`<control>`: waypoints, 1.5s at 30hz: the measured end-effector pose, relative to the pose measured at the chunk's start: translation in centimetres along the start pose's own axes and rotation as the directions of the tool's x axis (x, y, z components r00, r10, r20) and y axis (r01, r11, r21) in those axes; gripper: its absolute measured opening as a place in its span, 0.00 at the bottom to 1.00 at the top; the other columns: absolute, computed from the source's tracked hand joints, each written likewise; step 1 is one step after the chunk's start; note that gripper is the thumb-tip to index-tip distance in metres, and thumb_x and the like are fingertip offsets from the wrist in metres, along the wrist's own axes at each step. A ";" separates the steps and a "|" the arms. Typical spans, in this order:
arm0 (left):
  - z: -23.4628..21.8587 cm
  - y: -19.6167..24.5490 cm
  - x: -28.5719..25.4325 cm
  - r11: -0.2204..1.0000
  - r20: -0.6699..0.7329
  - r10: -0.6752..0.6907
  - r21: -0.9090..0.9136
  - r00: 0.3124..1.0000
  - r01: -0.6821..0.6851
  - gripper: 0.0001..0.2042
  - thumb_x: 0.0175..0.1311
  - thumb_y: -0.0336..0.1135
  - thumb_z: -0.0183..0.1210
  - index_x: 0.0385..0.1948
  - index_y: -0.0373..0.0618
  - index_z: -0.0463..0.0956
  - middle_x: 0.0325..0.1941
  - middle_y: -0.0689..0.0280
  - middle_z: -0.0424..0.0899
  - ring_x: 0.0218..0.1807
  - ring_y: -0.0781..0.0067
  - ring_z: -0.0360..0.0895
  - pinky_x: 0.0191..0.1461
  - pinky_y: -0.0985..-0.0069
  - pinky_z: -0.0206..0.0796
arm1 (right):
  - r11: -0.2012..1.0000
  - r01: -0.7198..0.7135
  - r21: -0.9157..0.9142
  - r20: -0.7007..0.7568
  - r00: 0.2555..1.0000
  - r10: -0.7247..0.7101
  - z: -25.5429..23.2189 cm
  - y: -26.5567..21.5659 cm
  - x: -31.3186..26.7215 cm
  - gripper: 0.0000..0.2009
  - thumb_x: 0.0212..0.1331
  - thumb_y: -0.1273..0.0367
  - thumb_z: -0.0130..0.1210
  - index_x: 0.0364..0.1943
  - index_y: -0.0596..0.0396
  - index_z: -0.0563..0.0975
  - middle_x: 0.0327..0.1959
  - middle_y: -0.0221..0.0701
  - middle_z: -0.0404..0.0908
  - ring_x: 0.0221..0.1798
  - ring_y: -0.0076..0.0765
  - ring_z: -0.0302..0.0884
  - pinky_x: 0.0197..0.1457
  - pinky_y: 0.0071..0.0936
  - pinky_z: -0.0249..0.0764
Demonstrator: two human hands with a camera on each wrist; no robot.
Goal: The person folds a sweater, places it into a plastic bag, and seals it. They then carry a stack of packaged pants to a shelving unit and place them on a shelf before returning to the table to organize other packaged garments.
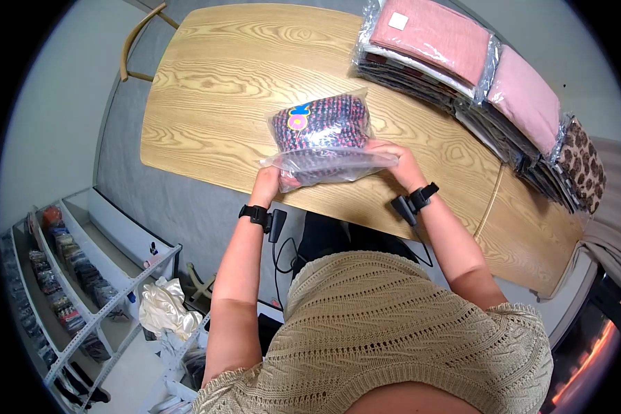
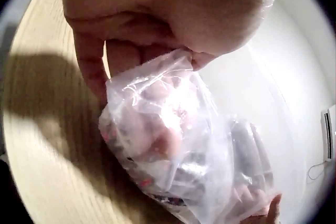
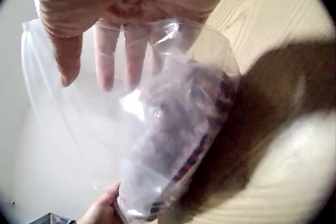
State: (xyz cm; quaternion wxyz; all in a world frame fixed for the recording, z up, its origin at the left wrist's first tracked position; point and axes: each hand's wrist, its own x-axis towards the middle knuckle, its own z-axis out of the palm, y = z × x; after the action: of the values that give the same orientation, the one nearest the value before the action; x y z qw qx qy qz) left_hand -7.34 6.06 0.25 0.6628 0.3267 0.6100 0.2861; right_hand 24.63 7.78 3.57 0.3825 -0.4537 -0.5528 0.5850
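Observation:
A clear plastic bag (image 1: 338,163) lies at the table's near edge, its loose mouth turned toward the person. Inside is a folded dark knit textile (image 1: 324,124) with pink flecks and a blue-and-pink patch. My left hand (image 1: 266,185) grips the bag's left corner; in the left wrist view the fingers (image 2: 90,61) bend around the crinkled plastic, partly hidden by it. At the right corner is my right hand (image 1: 401,164). Its fingers (image 3: 106,58) extend straight against the plastic and show through it in the right wrist view, with the thumb apart from them.
Stacks of bagged folded textiles, with a pink one (image 1: 431,34), a lighter pink one (image 1: 524,96) and a leopard-print one (image 1: 582,162) on top, stand along the right side of the wooden table (image 1: 214,90). A chair (image 1: 136,41) is at the far left; shelving (image 1: 83,276) stands lower left.

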 end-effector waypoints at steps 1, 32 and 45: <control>-0.2 0.0 0.0 0.999 -0.004 -0.013 0.048 1.000 0.013 0.25 0.70 0.49 0.40 0.39 0.32 0.76 0.32 0.56 0.83 0.34 0.68 0.80 0.43 0.75 0.69 | 0.951 -0.307 -0.025 -0.070 0.950 0.305 -0.5 -0.5 0.1 0.11 0.55 0.63 0.60 0.31 0.58 0.83 0.31 0.30 0.83 0.42 0.28 0.78 0.52 0.24 0.70; 0.3 -2.3 -3.0 0.974 -0.149 0.184 0.156 0.972 -0.161 0.18 0.70 0.44 0.45 0.25 0.41 0.75 0.24 0.68 0.79 0.28 0.81 0.70 0.35 0.80 0.63 | 0.987 -0.159 0.008 -0.534 0.834 0.139 1.5 3.7 -1.5 0.11 0.65 0.67 0.50 0.31 0.61 0.75 0.22 0.26 0.76 0.27 0.20 0.73 0.33 0.19 0.69; 2.0 -4.1 -0.6 0.993 -0.270 0.085 0.099 0.959 -0.061 0.20 0.70 0.47 0.44 0.24 0.41 0.74 0.23 0.73 0.74 0.25 0.84 0.66 0.31 0.81 0.60 | 0.751 0.104 -0.652 -0.238 0.912 -0.333 5.1 -0.3 -3.4 0.16 0.57 0.69 0.51 0.50 0.52 0.72 0.57 0.36 0.68 0.60 0.41 0.63 0.61 0.41 0.57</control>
State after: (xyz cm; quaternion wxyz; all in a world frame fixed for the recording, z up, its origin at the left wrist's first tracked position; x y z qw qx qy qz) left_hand -5.50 2.87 -2.46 0.5456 0.3356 0.6956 0.3253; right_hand 20.79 3.04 4.11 0.3656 -0.5796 -0.6908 0.2308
